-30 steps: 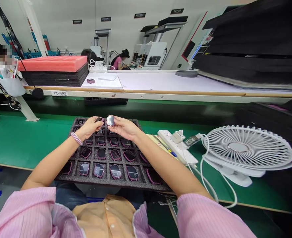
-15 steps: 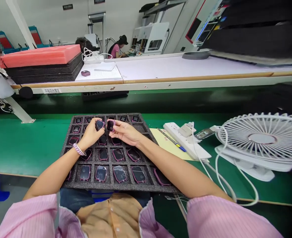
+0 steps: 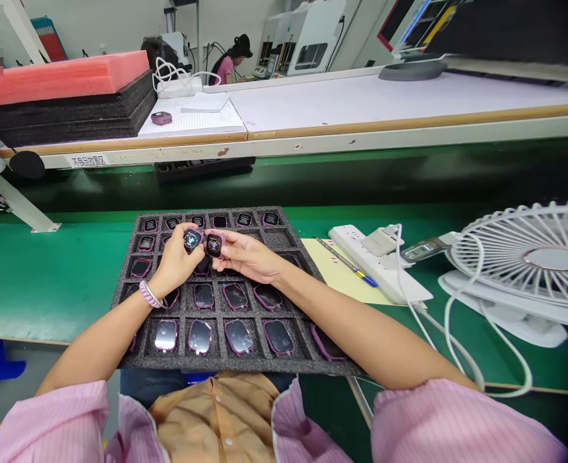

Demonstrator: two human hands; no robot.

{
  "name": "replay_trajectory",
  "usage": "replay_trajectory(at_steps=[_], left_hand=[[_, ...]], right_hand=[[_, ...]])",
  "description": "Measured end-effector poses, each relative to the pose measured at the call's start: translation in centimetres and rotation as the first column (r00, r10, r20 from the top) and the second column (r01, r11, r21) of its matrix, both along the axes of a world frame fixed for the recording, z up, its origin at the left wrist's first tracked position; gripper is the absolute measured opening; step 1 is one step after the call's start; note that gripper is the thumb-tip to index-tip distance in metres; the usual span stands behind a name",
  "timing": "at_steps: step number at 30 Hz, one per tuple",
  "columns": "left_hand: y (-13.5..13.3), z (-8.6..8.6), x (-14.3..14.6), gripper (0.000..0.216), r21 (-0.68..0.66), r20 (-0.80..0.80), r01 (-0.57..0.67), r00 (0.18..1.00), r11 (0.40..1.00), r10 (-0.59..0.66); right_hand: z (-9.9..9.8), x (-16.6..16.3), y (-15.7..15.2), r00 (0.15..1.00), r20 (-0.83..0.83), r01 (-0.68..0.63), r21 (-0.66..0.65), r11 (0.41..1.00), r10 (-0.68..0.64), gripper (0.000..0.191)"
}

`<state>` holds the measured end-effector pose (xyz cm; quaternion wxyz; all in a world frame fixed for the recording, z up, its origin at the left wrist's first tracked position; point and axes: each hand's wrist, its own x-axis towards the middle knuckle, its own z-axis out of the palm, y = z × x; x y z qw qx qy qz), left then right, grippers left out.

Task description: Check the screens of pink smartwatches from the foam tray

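My left hand [image 3: 178,257] is closed on a smartwatch body [image 3: 192,239] with a purple frame, its screen lit. In my right hand [image 3: 245,255] I grip a second smartwatch [image 3: 214,244], also purple-framed, with a dimmer lit display. The two watches are held side by side, screens toward me, over the far half of a dark grey foam tray [image 3: 139,360]. Many of its square compartments hold similar strapless watches, such as a dark-screened watch [image 3: 239,336] in the nearest row. My hands and forearms hide some of the compartments.
Right of the tray lie a yellow sheet [image 3: 329,263], a pen [image 3: 346,262], a white power strip [image 3: 380,267] and a white fan [image 3: 544,257] with cables. Beyond, a shelf [image 3: 342,106] carries red foam [image 3: 62,77] and another watch [image 3: 161,118]. A co-worker [image 3: 229,64] sits behind.
Both watch screens were dark and now show lit displays. The watches have come closer together. My view has tilted down slightly and shifted a little.
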<state>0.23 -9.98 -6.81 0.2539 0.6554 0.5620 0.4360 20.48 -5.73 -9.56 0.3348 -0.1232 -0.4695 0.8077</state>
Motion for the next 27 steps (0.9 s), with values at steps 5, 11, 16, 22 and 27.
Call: replay_trajectory(at_steps=[5,11,16,22,27], left_hand=[[-0.21,0.3,0.1,0.035,0.004,-0.009,0.02,1.0,1.0,-0.02],[-0.27,0.26,0.15,0.036,0.005,0.009,0.049,0.999,0.999,-0.049],[-0.31,0.16,0.11,0.035,0.007,-0.006,0.058,0.998,0.998,-0.058],[-0.46,0.12,0.2,0.036,0.035,0.021,0.071,0.997,0.997,-0.072],[-0.58,0.26,0.22,0.035,0.033,-0.006,0.055,0.998,0.998,-0.055]], right_hand=[[-0.03,0.06,-0.13,1.0,-0.008,-0.009,0.039,0.999,0.009,0.056],[0.13,0.13,-0.29,1.0,0.004,0.014,0.052,0.999,-0.015,0.06],[0.59,0.17,-0.52,0.999,0.035,0.008,0.075,0.997,-0.011,0.067],[0.88,0.17,-0.7,0.999,0.04,-0.007,0.081,0.997,0.004,0.071],[0.76,0.2,-0.66,0.998,0.055,-0.011,0.085,0.996,0.007,0.072]])
